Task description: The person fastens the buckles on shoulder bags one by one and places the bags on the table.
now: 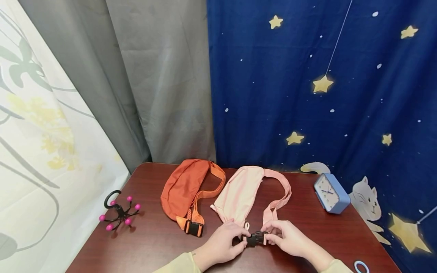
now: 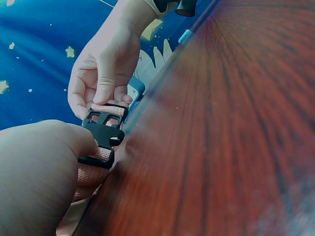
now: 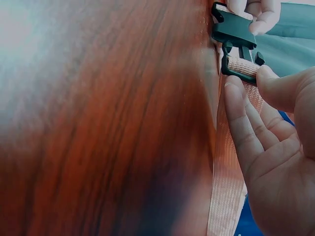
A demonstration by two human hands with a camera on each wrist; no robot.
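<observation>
A pink waist bag lies on the dark red table, its strap looping round on the right. At its near end, my left hand pinches the black socket half of the side-release buckle. The pronged half, threaded with pink webbing, is held between the thumb and fingers of my right hand. Both halves are lined up, with the prongs partly inside the socket; part of the prongs still shows between them. Whether they are latched I cannot tell.
Left of the pink bag lies an orange waist bag with its black buckle fastened. A black hook rack with pink balls stands at the left. On the right are a blue clock and a light blue ring.
</observation>
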